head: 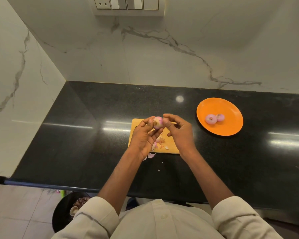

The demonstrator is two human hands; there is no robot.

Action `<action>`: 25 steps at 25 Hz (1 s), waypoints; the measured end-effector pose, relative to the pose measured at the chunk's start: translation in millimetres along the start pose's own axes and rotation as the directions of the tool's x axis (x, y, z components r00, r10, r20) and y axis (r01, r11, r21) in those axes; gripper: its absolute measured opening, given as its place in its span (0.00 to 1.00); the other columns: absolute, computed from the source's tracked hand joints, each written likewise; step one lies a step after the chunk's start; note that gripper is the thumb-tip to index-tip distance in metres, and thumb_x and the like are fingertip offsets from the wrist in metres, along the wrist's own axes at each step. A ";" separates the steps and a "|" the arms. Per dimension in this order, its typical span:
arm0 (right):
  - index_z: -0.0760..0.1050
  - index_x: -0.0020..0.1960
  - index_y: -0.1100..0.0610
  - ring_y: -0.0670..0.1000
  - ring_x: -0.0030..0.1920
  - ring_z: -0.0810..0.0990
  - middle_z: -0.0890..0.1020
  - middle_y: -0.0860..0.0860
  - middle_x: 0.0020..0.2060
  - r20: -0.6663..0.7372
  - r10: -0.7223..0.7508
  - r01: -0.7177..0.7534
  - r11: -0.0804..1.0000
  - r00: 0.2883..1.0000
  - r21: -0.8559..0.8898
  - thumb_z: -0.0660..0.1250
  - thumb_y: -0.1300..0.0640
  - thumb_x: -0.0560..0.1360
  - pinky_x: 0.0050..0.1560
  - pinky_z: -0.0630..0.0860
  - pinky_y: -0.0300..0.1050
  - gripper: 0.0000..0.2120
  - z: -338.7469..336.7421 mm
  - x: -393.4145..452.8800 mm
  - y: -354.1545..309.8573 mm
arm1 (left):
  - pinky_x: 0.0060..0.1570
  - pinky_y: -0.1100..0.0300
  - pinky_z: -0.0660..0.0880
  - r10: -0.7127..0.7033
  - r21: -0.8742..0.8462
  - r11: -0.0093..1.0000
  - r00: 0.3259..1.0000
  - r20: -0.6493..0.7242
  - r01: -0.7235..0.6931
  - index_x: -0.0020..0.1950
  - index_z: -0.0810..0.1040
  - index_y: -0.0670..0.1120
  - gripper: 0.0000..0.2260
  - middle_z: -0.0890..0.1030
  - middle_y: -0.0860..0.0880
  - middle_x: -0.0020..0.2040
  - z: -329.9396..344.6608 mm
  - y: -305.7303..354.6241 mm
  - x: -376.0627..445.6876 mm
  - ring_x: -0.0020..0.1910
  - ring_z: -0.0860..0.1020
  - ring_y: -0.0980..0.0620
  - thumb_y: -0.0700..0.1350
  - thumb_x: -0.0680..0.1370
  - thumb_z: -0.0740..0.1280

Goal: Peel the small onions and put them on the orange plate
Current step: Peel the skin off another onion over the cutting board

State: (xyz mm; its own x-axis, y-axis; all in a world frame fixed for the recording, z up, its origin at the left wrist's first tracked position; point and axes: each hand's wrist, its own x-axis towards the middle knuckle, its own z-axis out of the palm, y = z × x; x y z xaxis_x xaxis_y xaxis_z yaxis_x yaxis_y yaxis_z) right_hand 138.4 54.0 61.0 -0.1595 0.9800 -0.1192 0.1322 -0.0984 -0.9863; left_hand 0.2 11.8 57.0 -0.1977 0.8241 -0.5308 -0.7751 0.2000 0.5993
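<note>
A small pinkish onion (158,122) is held above the wooden cutting board (171,145). My left hand (143,137) grips it from the left with thumb and curled fingers. My right hand (179,130) pinches its right side with thumb and forefinger. To the right, the orange plate (231,126) lies on the black counter with two peeled onions on it, a larger one (211,119) and a smaller one (220,117) touching it. Loose peels (160,141) lie on the board under my hands.
More peel scraps (151,155) lie on the black counter (76,144) at the board's near edge. Marble walls close the back and left. A dark bin (66,211) with scraps stands on the floor at lower left. A switch panel (128,4) is on the wall.
</note>
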 end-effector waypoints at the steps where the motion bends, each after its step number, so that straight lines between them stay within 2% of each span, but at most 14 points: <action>1: 0.85 0.62 0.51 0.43 0.52 0.85 0.87 0.44 0.53 0.033 -0.013 0.013 1.000 0.999 -0.024 0.75 0.57 0.79 0.46 0.83 0.38 0.12 1.6 -1.6 0.8 | 0.54 0.54 0.86 0.006 -0.009 1.000 1.000 0.027 -0.005 0.68 0.79 0.38 0.12 0.85 0.37 0.61 -1.6 -0.1 0.2 0.57 0.87 0.43 0.39 0.86 0.66; 3: 0.85 0.64 0.53 0.40 0.51 0.85 0.87 0.44 0.53 0.022 0.002 -0.001 0.999 1.000 -0.035 0.78 0.60 0.76 0.47 0.83 0.37 0.17 5.3 -4.4 1.4 | 0.57 0.52 0.86 0.028 0.011 1.000 0.998 0.056 -0.029 0.68 0.80 0.39 0.13 0.85 0.37 0.63 -3.9 -1.7 0.3 0.59 0.86 0.42 0.38 0.84 0.68; 5: 0.84 0.64 0.53 0.38 0.50 0.85 0.87 0.43 0.53 0.024 0.051 -0.052 0.998 0.998 0.042 0.76 0.64 0.77 0.45 0.83 0.36 0.17 5.6 -6.1 1.6 | 0.56 0.51 0.86 0.077 0.049 0.996 0.996 0.045 -0.079 0.66 0.82 0.39 0.13 0.86 0.38 0.61 -4.3 -0.8 0.1 0.57 0.87 0.43 0.36 0.81 0.71; 8: 0.84 0.65 0.54 0.47 0.55 0.88 0.89 0.48 0.54 0.127 0.184 -0.212 0.939 0.975 0.270 0.71 0.60 0.81 0.51 0.85 0.43 0.13 3.8 -7.4 2.4 | 0.58 0.50 0.85 0.143 0.127 0.981 0.989 0.031 -0.146 0.61 0.85 0.39 0.17 0.88 0.40 0.59 -9.7 1.8 1.6 0.59 0.87 0.42 0.39 0.73 0.76; 11: 0.82 0.66 0.56 0.52 0.56 0.88 0.89 0.52 0.55 0.199 0.251 -0.307 0.888 0.947 0.342 0.72 0.56 0.81 0.55 0.85 0.47 0.14 4.7 -5.8 -0.1 | 0.63 0.49 0.83 0.193 0.215 0.954 0.977 0.093 -0.209 0.59 0.85 0.39 0.11 0.88 0.41 0.59 -15.1 -0.3 3.9 0.64 0.84 0.39 0.33 0.77 0.73; 14: 0.84 0.63 0.56 0.51 0.55 0.88 0.89 0.52 0.54 0.116 0.221 -0.245 0.929 0.968 0.276 0.77 0.63 0.76 0.54 0.86 0.45 0.16 5.3 -4.3 0.0 | 0.64 0.50 0.83 0.189 0.196 0.955 0.965 0.180 -0.224 0.65 0.81 0.38 0.14 0.85 0.40 0.64 -13.4 -1.1 4.9 0.66 0.83 0.41 0.28 0.81 0.67; 16: 0.86 0.60 0.54 0.43 0.55 0.87 0.88 0.47 0.53 0.044 0.157 -0.163 0.968 0.987 0.190 0.79 0.64 0.74 0.53 0.85 0.42 0.16 5.1 -5.2 0.4 | 0.67 0.49 0.81 0.178 0.157 0.965 0.966 0.187 -0.208 0.70 0.78 0.38 0.16 0.83 0.39 0.67 -11.2 0.7 5.4 0.66 0.83 0.43 0.31 0.82 0.68; 17: 0.86 0.59 0.53 0.38 0.53 0.85 0.87 0.44 0.52 0.017 0.121 -0.122 0.982 0.993 0.147 0.79 0.64 0.73 0.52 0.84 0.38 0.16 5.3 -5.6 -0.1 | 0.67 0.47 0.81 0.187 0.203 0.954 0.966 0.177 -0.222 0.71 0.79 0.40 0.17 0.83 0.39 0.67 -9.9 1.8 6.0 0.66 0.83 0.43 0.34 0.82 0.71; 20: 0.85 0.59 0.53 0.33 0.51 0.83 0.85 0.42 0.54 -0.022 -0.014 0.015 1.000 1.000 0.017 0.80 0.63 0.73 0.45 0.81 0.30 0.16 6.5 -4.8 -2.0 | 0.64 0.44 0.83 0.273 0.462 0.827 0.947 0.168 -0.320 0.66 0.84 0.44 0.17 0.87 0.44 0.61 -6.9 1.8 4.4 0.62 0.86 0.45 0.39 0.78 0.78; 23: 0.85 0.58 0.53 0.35 0.55 0.82 0.83 0.44 0.56 -0.030 -0.128 0.124 0.987 0.991 -0.099 0.80 0.63 0.73 0.51 0.81 0.32 0.15 4.8 -1.6 0.9 | 0.58 0.49 0.85 0.359 0.566 0.725 0.916 0.177 -0.394 0.60 0.87 0.43 0.12 0.89 0.48 0.54 -3.6 1.2 2.5 0.55 0.88 0.49 0.39 0.77 0.79; 25: 0.86 0.59 0.52 0.34 0.56 0.81 0.82 0.42 0.56 -0.029 -0.138 0.133 0.981 0.990 -0.138 0.80 0.64 0.72 0.52 0.79 0.30 0.17 3.5 0.4 2.9 | 0.54 0.49 0.86 0.427 0.630 0.643 0.887 0.177 -0.435 0.56 0.87 0.43 0.06 0.89 0.48 0.49 -3.3 1.4 4.4 0.51 0.88 0.49 0.41 0.79 0.77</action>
State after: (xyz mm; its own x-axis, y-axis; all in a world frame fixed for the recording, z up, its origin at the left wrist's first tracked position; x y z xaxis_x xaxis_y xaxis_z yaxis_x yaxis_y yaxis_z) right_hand 135.4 53.5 57.8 -0.1475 0.9888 0.0218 0.2440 0.0578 -0.9681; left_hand -3.8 14.0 53.5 -0.4004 0.9099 -0.1090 -0.0345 0.1039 0.9940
